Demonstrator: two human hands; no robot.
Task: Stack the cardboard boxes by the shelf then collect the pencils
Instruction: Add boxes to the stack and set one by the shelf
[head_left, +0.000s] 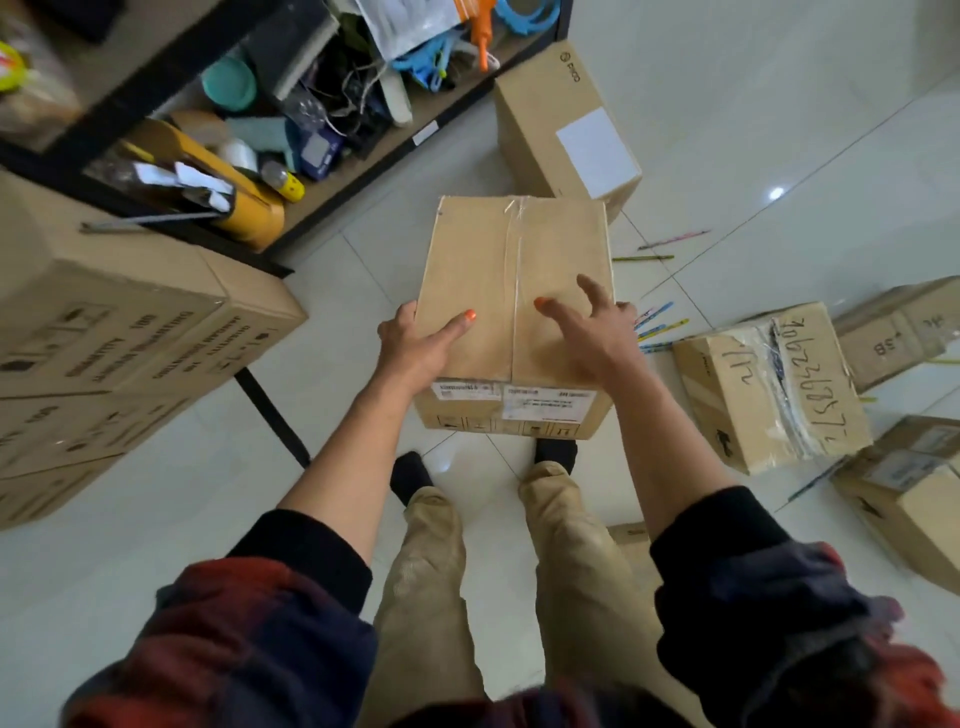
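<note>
I am mid-stacking: my left hand (415, 345) grips the box (511, 312) by its left edge, my right hand (587, 332) hovers over its top with fingers spread, holding nothing; next, carry it left of my fingers to the stack (130, 332) by the shelf (291, 228).

Held box (511, 306): plain brown corrugated cardboard, matt; clear glossy tape along the top seam; white paper labels on the near side; floor (779, 130): pale glazed tile, smooth and highly glossy (a light reflects in it as a bright spot); shelf (358, 171): black matt frame, board deck of matt brown; box with handwriting (737, 400): matt cardboard, with crinkled clear plastic film on one face; stacked boxes (119, 332): matt printed cardboard; sleeves (270, 623): soft woven cloth, fuzzy; trousers (426, 571): tan ribbed cloth.
</note>
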